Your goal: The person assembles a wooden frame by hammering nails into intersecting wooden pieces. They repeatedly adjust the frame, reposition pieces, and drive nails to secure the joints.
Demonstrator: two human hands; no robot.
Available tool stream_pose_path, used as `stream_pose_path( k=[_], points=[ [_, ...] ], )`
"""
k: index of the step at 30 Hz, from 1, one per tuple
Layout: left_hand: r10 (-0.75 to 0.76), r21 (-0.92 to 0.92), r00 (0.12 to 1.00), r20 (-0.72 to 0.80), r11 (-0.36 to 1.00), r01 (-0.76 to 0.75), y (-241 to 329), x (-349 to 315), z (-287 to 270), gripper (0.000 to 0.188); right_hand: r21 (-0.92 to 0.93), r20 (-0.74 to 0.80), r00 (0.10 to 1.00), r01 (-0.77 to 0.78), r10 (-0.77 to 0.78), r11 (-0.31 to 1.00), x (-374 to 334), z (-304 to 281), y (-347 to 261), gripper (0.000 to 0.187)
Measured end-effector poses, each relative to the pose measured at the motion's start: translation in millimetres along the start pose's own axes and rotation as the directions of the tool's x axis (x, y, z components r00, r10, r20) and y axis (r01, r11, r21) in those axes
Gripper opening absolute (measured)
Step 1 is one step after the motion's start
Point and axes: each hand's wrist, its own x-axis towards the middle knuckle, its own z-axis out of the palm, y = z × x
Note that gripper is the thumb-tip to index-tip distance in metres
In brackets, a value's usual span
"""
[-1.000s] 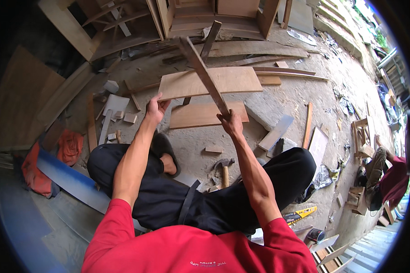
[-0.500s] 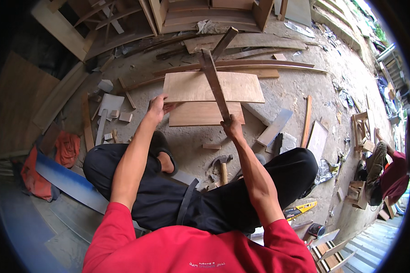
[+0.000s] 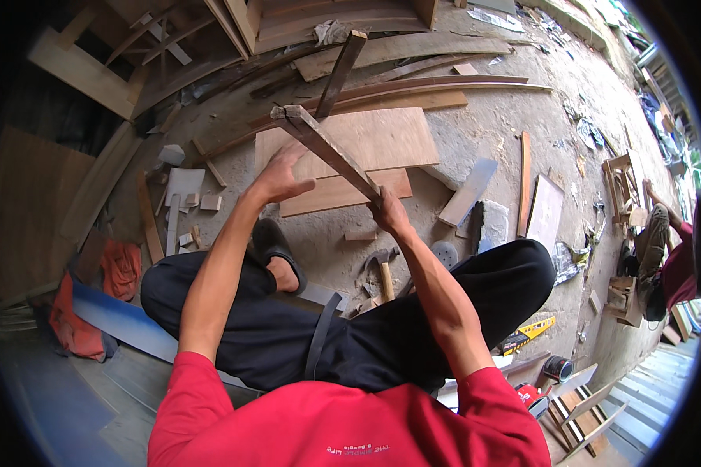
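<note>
My right hand (image 3: 386,211) is closed around the near end of a long wooden strip (image 3: 331,152), which slants up and away to the left above the boards. Past its far part a darker strip (image 3: 341,74) angles up; I cannot tell whether the two are joined. My left hand (image 3: 279,177) is open, fingers stretched and thumb apart, over the left part of a pale plywood sheet (image 3: 389,140). I cannot tell whether it touches the sheet. A redder wooden board (image 3: 327,193) shows along the sheet's near edge, partly covered by it.
A hammer (image 3: 386,276) and a small wood block (image 3: 361,235) lie between my legs and the boards. Long planks (image 3: 436,100) stretch behind the sheet. A yellow saw (image 3: 531,333) is by my right thigh. At the far right, another person's sleeve (image 3: 679,268) shows beside wooden pieces.
My left hand has let go of the plywood sheet's left edge and opened. The strip in my right hand has swung its far end to the left.
</note>
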Motion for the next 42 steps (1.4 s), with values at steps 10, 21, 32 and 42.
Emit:
stream_pose_path(
  k=[10, 21, 32, 42],
  points=[
    [0.095, -0.58, 0.995, -0.023, 0.81, -0.091, 43, 25, 28, 0.031, 0.402, 0.051, 0.999, -0.03, 0.01, 0.915, 13, -6, 49, 0.058],
    [-0.066, -0.717, 0.998, -0.011, 0.696, 0.038, 36, 18, 40, 0.029, -0.024, -0.541, 0.836, 0.091, -0.089, 0.996, 45, -162, -54, 0.04],
    [-0.116, -0.683, 0.991, 0.066, 0.719, 0.13, 40, 10, 37, 0.034, -0.46, -0.319, 0.936, -0.015, -0.15, 0.888, 40, -115, -45, 0.059],
    [-0.019, -0.527, 0.999, -0.051, 0.85, -0.01, 38, 10, 46, 0.029, -0.452, -0.234, 0.969, -0.033, -0.083, 0.891, 40, -120, -50, 0.061]
  ],
)
